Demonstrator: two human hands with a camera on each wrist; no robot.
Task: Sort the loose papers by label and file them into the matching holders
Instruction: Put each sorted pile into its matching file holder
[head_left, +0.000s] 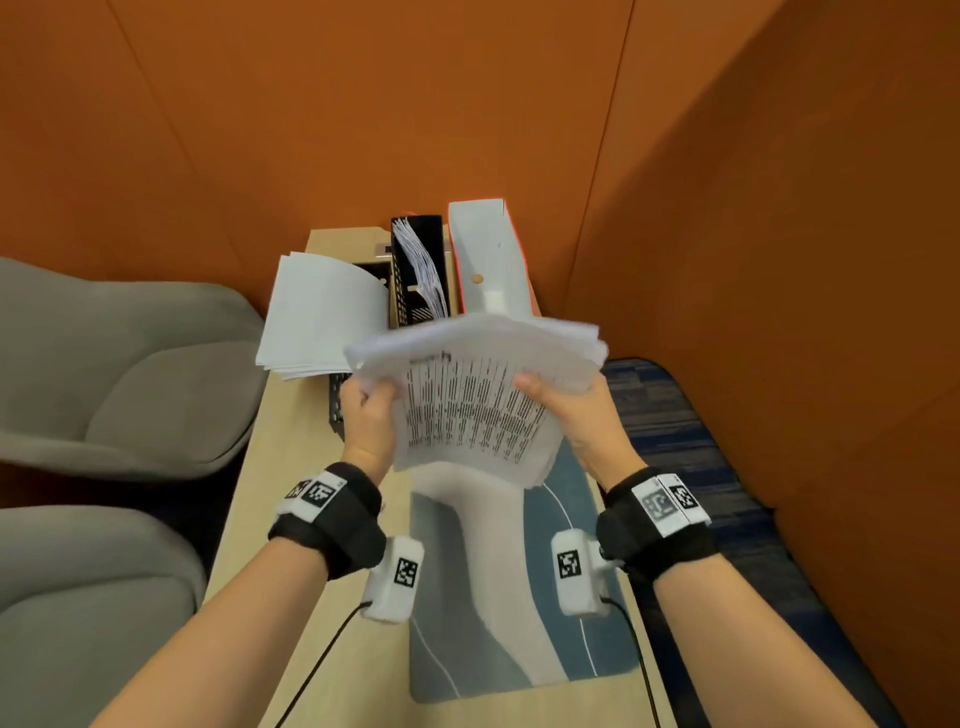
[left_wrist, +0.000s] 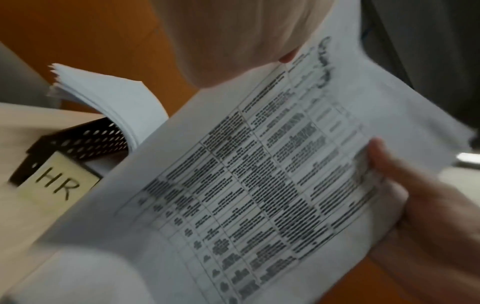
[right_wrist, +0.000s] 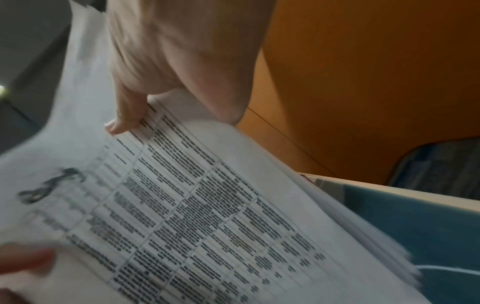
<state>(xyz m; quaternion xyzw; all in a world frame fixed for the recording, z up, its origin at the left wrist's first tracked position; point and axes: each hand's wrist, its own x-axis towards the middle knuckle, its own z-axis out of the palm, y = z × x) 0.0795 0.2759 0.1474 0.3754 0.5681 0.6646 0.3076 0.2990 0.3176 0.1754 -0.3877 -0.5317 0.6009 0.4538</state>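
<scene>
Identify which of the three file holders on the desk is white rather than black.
The white holder stands rightmost, against the orange wall; the other two are black perforated ones with papers in them.

A thick stack of printed papers (head_left: 475, 400) is held tilted above the desk, its top sheet a blurred table. Behind it stand a black mesh holder labelled HR (left_wrist: 78, 142) stuffed with curling sheets, another black holder (head_left: 418, 270), and a white holder (head_left: 488, 260).
</scene>
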